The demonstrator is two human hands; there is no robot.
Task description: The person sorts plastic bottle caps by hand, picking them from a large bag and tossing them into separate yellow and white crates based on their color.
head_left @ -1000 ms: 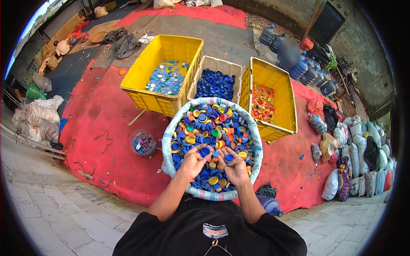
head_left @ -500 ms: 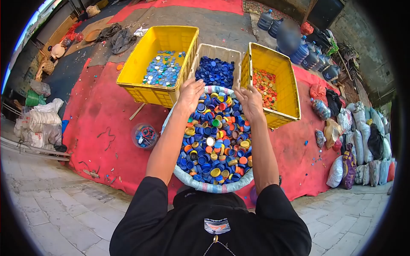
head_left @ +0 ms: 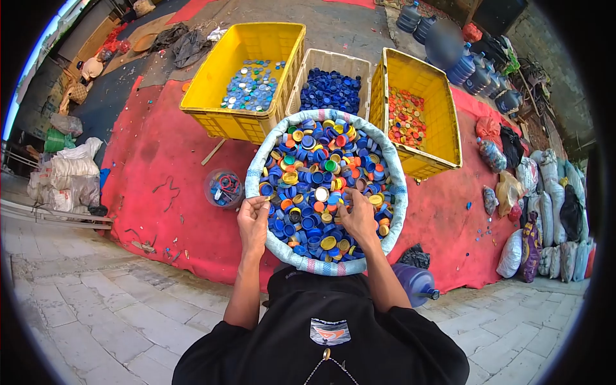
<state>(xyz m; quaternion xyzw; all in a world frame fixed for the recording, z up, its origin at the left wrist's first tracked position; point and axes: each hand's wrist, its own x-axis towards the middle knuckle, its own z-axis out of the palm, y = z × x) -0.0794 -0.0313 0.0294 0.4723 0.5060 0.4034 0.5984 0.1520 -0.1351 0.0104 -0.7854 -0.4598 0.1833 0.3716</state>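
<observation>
We look down past our black shirt at our two bare hands, both resting at the near edge of a wide round woven plastic sack (head_left: 256, 172) with a rolled white and pale blue rim, heaped with mixed plastic bottle caps (head_left: 324, 176), mostly dark blue with yellow, orange, green and white among them. The heap spreads away from us, directly ahead of both hands, with no clear long axis. Our left hand (head_left: 253, 220) sits on the sack's near left rim, fingers curled in loosely; whether it grips a cap we cannot tell. Our right hand (head_left: 357, 215) lies palm down inside the sack on the caps, fingers bent into the pile, nearer the heap's middle. Just beyond the sack's far rim stand three crates side by side: a yellow plastic crate (head_left: 212, 102) of pale blue caps on the left, a cream plastic crate (head_left: 333, 61) of dark blue caps in the middle, and a yellow plastic crate (head_left: 449, 138) of orange caps on the right.
</observation>
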